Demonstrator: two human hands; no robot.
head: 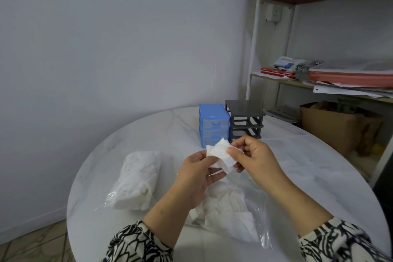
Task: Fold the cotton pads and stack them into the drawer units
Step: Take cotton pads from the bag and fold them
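A few white cotton pads are held in the air above the round white table. My left hand grips them from the left, and my right hand pinches their right edge between thumb and fingers. Behind the pads stand a small blue drawer unit with its three drawers closed and a dark grey drawer unit to its right. A clear bag of white pads lies left of my hands. Another open clear bag of pads lies under my forearms.
A shelf rack with books, folders and papers stands right of the table. A brown cardboard box sits on the floor under it. A plain wall is behind the table, and tiled floor shows at lower left.
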